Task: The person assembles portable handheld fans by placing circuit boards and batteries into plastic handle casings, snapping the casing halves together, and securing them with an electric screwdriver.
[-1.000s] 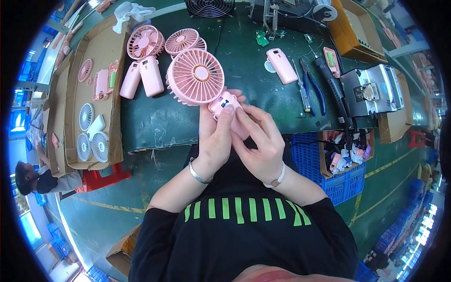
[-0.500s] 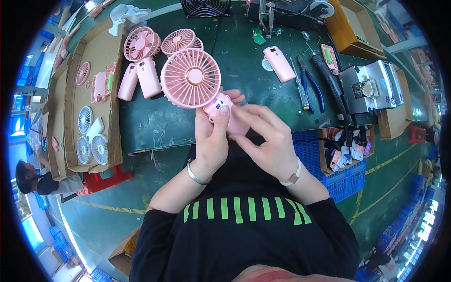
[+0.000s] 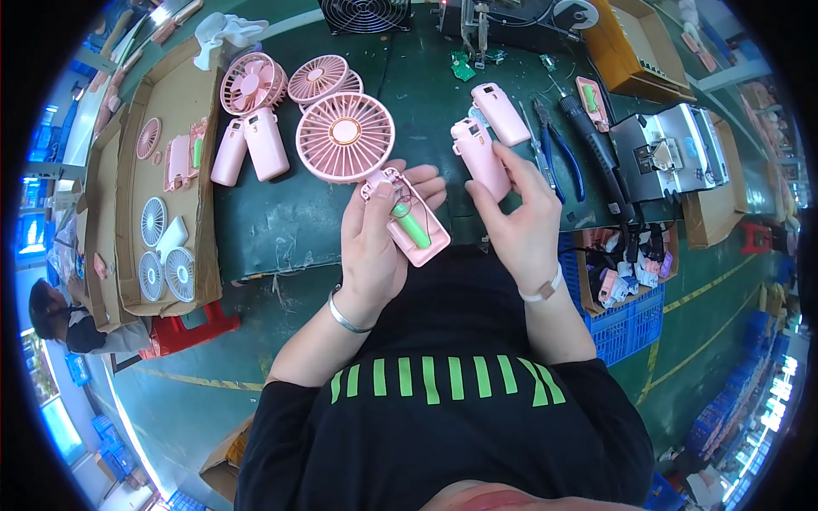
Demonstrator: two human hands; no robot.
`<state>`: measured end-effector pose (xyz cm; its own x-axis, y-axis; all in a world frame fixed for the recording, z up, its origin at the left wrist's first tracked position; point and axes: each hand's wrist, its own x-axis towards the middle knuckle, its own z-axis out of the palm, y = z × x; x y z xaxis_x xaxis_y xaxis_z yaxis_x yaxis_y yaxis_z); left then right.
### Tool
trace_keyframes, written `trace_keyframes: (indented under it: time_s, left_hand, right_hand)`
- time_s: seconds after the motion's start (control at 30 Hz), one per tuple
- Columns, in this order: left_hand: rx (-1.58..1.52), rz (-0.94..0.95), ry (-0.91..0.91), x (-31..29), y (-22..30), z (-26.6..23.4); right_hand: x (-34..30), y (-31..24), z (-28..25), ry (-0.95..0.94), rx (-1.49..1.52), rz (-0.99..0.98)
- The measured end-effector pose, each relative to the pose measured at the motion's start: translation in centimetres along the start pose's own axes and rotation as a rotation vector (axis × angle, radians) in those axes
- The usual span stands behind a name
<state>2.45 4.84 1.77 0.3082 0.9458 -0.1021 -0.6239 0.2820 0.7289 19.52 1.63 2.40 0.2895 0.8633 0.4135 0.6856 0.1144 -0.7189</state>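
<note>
Pink handheld fan point(image 3: 358, 153) — round ribbed grille, its handle open at the back and showing a green battery point(image 3: 410, 225) — held above the green tabletop point(image 3: 281, 230). Cardboard tray point(image 3: 175, 183) at left holds white and pink grilles; blue crate point(image 3: 626, 319) at right holds small pink parts. Left hand point(image 3: 375, 247) fingers curl round the open handle; right hand point(image 3: 515, 221) fingers pinch a pink back cover point(image 3: 479, 157).

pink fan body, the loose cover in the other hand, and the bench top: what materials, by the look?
Fan body: looks like moulded plastic, matte pink, thin grille ribs. Cover: same-looking pink plastic with a soft sheen and rounded corners. Bench top: probably a dark green rubber or vinyl mat, scuffed and dull; cannot tell which.
</note>
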Motion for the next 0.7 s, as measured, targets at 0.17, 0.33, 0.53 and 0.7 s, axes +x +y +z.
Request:
trace_keyframes:
  time_s: [0.17,0.33,0.53,0.7]
  left_hand:
    - [0.005,-0.032,-0.067,0.1,-0.1,0.0]
    - [0.14,0.1,0.001,0.0,-0.9,0.4]
    - [0.239,0.162,-0.079,-0.2,-1.7,-0.5]
    - [0.287,0.177,-0.079,-0.2,-1.7,0.0]
  right_hand:
    - [-0.5,0.3,0.1,0.01,0.272,0.151]
    - [-1.6,-2.0,-0.6,-0.1,0.384,0.086]
    - [-2.6,-3.9,0.5,-0.128,0.223,-0.088]
    - [-3.0,-4.3,1.2,-0.142,0.249,-0.092]
